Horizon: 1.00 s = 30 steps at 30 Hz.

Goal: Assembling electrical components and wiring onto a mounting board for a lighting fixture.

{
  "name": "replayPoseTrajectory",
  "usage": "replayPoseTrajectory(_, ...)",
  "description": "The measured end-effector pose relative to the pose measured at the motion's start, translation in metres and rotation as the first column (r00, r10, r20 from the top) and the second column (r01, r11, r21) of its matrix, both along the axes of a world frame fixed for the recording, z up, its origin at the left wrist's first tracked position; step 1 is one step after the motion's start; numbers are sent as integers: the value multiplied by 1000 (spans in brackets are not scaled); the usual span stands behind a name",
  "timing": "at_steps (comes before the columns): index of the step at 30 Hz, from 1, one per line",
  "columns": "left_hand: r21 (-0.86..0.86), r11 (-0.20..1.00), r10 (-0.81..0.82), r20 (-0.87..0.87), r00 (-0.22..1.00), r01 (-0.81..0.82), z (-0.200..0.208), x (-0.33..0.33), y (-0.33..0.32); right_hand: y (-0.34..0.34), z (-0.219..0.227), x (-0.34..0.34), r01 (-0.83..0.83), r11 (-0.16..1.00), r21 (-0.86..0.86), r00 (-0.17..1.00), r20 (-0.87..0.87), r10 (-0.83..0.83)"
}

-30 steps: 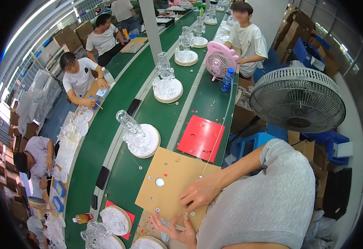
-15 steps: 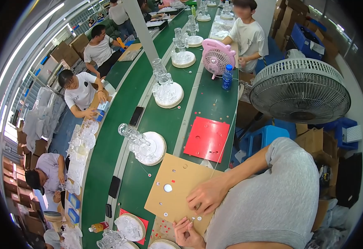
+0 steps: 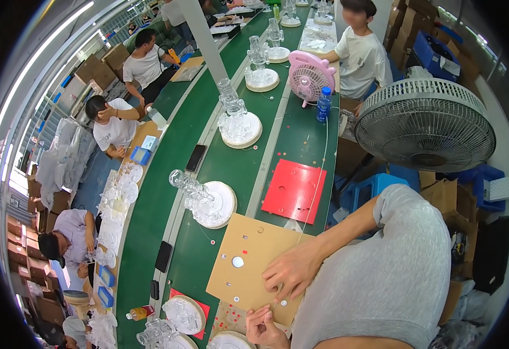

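A flat tan board (image 3: 254, 244) with a round hole, small slots and little round fittings lies before me, over the green belt's near edge. My right hand (image 3: 294, 272) rests on its near part, fingers bent and drawn together near the board's edge. Just below, my left hand (image 3: 266, 327) is closed in a pinch close to the right fingertips. A tiny part seems to be between the fingertips, too small to name. Close by the hands, a small round fitting (image 3: 283, 302) sits in the board.
A red plate (image 3: 294, 192) lies beyond the board. Clear-glass-like assemblies on round white bases (image 3: 216, 205) line the green belt (image 3: 149, 232). A pink fan (image 3: 311, 77), blue bottle (image 3: 323, 104) and large grey fan (image 3: 426, 125) stand at the right. Several people work across the belt.
My left fingertips have come up against the right fingertips at the board's edge. The view has shifted slightly. Across the belt, a person has raised a hand to the head.
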<state>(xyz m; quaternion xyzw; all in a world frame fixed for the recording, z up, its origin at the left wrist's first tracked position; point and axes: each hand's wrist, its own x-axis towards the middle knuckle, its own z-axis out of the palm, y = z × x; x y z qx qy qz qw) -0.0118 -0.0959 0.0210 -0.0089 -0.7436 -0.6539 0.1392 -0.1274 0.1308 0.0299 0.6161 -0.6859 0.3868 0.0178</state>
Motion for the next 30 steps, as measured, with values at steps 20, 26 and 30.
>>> replayPoseTrajectory(20, -421, 895, 143, -36, 989, -145, 0, -42, 6, -4, 14, 2, -13, 989, 147, 999, 39, 7)
replayPoseTrajectory(26, 230, 967, 30, 307, 951, -105, -2, -32, 14, -5, 16, 9, 23, 989, 145, 998, 48, -30)
replayPoseTrajectory(30, 133, 984, 69, 325, 943, -118, 2, -31, 17, -2, 15, 8, 71, 995, 64, 997, 14, -72)
